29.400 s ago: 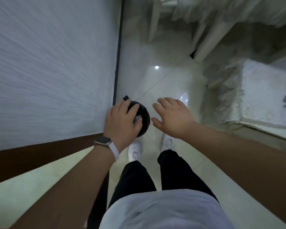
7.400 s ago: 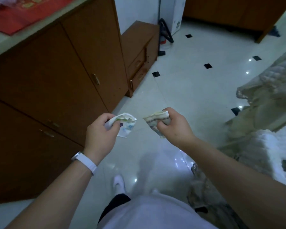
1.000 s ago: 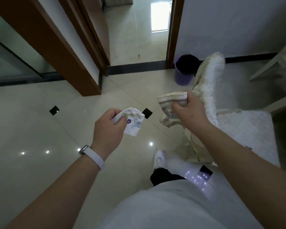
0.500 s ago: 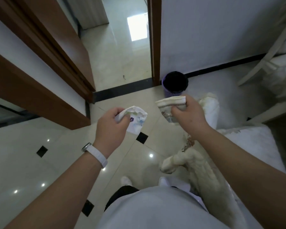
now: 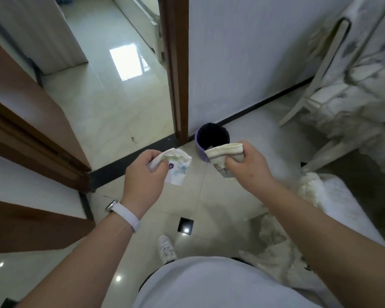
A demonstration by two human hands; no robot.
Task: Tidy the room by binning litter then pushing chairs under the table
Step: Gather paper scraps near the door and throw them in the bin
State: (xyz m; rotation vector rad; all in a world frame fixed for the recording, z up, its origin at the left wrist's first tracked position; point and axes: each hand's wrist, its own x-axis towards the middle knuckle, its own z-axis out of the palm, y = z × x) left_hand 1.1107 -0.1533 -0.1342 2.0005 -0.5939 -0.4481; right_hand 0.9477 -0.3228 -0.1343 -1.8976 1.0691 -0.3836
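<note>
While both arms reach out over the tiled floor [image 5: 120, 107], the L hand [image 5: 142, 174] pinches a crumpled white paper w/ a purple flower print [image 5: 178, 170] between thumb & curled fingers. The R hand [image 5: 247, 167] grips a folded beige-edged wrapper [image 5: 222, 154], poss. a squashed paper cup. The purple bin [image 5: 200, 150] stands just beyond the R hand, beside the door frame [image 5: 176, 63] & against the wall. A cloth-covered chair [image 5: 316, 85] sits far right, well apart from the bin.

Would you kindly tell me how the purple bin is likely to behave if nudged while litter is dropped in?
The bin looks small with ribbed walls, so probably light and easily shoved. On the glossy floor it would likely slide. The wall close behind may stop it tipping backwards.
</note>
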